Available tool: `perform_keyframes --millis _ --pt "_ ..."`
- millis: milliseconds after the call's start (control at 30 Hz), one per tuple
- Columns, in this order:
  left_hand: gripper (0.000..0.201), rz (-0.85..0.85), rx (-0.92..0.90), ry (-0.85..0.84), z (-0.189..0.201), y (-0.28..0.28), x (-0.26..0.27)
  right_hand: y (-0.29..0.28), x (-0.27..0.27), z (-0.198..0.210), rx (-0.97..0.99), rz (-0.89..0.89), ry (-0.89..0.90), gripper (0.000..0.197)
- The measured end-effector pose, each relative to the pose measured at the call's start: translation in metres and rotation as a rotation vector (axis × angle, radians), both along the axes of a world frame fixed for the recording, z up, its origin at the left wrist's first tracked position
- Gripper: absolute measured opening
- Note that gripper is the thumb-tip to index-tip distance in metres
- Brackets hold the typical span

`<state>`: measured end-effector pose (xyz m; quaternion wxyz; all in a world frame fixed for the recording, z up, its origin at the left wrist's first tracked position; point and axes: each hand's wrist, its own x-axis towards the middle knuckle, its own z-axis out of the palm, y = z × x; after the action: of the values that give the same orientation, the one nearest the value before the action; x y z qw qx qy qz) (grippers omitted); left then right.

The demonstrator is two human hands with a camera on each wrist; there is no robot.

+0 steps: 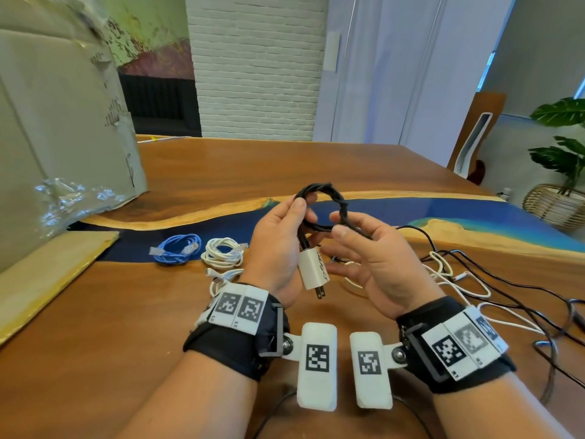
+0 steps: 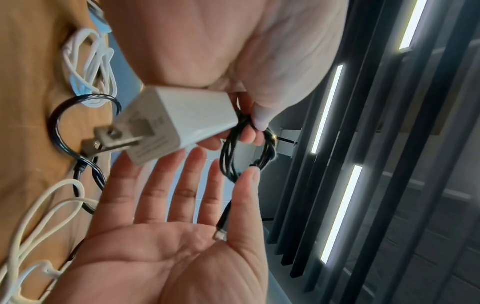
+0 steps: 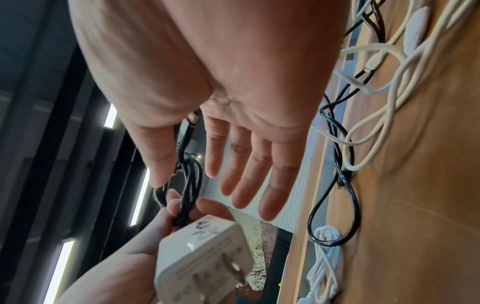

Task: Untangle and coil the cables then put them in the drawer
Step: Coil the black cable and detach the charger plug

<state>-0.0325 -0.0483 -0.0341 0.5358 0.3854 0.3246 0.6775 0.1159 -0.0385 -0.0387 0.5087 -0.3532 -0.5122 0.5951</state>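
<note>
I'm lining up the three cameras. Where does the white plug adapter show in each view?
Head: white plug adapter at centre, hanging below the left hand.
Left wrist: centre-left, prongs pointing left.
Right wrist: bottom centre, prongs toward the camera.
Shared landmark: black cable coil.

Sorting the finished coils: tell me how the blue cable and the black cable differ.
The blue cable lies coiled on the table, untouched; the black cable is held up in a coil by the left hand and right hand. The blue ends in clear plugs; the black hangs a white charger. Both are looped.
</note>
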Motion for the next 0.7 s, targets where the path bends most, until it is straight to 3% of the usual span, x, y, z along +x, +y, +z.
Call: perform_keyframes --millis 133,233,367,467,700 --pt "0.024 0.088 -0.003 -0.055 0.001 0.004 -0.004 -0.003 -0.005 -0.006 -0.037 0.199 -0.132 0.063" --pt "0.024 0.115 0.004 -0.037 0.001 0.005 -0.004 -0.007 -0.008 -0.008 -0.016 0.283 -0.211 0.056" --pt "0.028 0.165 -0.004 0.060 0.000 0.006 -0.008 0.000 -0.002 -0.007 -0.015 0.133 -0.115 0.054" --pt "0.037 0.156 -0.045 0.102 0.000 0.007 -0.012 0.005 0.004 -0.008 0.040 0.021 -0.141 0.056" --pt "0.016 0.144 -0.192 0.223 -0.002 0.010 -0.021 0.010 0.006 -0.011 0.173 -0.075 -0.245 0.042"
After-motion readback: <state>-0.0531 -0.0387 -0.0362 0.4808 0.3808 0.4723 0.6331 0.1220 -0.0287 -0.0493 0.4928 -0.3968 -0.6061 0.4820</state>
